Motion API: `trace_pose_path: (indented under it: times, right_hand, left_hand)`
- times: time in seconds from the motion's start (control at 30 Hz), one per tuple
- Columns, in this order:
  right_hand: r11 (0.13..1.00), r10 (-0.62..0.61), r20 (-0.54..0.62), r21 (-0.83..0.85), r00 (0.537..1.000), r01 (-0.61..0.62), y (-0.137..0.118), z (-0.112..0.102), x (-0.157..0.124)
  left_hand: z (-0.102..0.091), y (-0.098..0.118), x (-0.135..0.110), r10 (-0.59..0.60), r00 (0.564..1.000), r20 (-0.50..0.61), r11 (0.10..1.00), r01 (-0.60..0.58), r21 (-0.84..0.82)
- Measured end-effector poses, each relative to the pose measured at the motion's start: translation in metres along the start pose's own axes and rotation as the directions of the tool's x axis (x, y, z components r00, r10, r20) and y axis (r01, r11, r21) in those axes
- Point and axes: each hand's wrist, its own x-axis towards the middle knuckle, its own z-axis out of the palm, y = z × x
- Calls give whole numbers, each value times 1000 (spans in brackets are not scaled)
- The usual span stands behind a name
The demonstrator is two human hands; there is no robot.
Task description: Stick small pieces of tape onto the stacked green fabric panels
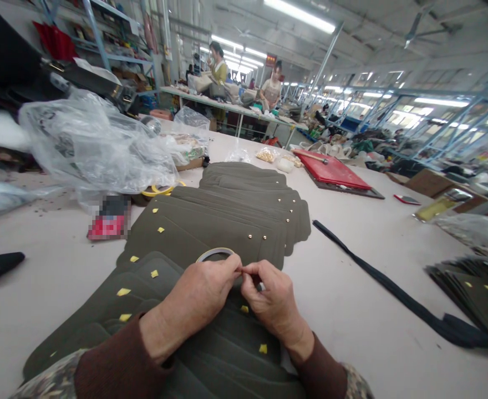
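Note:
My left hand (200, 293) is closed on a narrow roll of tape (215, 251), whose pale rim shows above the knuckles. Thumb and forefinger of my right hand (272, 296) are pinched together, meeting the left fingertips; whatever lies between them is too small to make out. Beneath both hands spread overlapping dark olive panels (202, 219) with rounded corners. Small yellow pieces (154, 274) stick to several of the nearer panels. Toward the far right end of the stack, small gold-coloured studs (264, 238) show on the panels.
Left of the panels are crumpled clear plastic (102, 144), yellow tape rolls (161, 189) and a red-and-black item (110, 219), partly blurred. A black strap (377, 274), a red board (333, 169) with a hammer (316, 157) and more olive panels (483, 293) lie right. Two people work beyond.

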Motion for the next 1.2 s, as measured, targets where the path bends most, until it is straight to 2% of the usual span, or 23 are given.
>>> trace_pose_path:
  times: [0.07,0.1,0.17,0.23,0.3,0.4,0.5,0.83,0.93,1.03,1.2]
  right_hand:
    - [972,184,30,143,983,-186,-2,1,3]
    - [927,289,63,232,955,-296,-2,2,6]
    - [787,473,129,383,872,-484,3,3,11]
    - [655,591,168,470,789,-591,12,3,15]
    - [593,623,215,497,752,-634,22,2,17]
    - [629,565,281,461,776,-626,32,2,15]
    - [698,530,309,371,790,-613,35,3,13]
    - [776,524,316,205,791,-596,38,6,14]
    - [842,482,300,102,823,-530,33,5,15]
    - [908,410,260,-21,874,-419,27,5,17]
    - [945,317,232,-159,920,-285,22,10,17]
  left_hand:
    - [0,2,0,8,999,-41,1000,-8,0]
    - [0,4,-1,20,998,-62,1000,-21,-10]
    - [1,6,-2,58,993,-103,997,-63,-45]
    - [1,6,-2,84,988,-127,994,-91,-54]
    - [1,2,0,81,989,-128,997,-80,9]
    - [0,-8,7,74,995,-74,984,-61,169]
    - [0,-16,12,75,997,-21,968,-68,243]
    - [5,-18,5,65,996,63,982,-75,172]
    - [4,-17,5,59,994,93,983,-74,168]
    - [3,-16,5,60,993,105,983,-77,165]
    - [6,-17,1,47,996,79,980,-61,189]
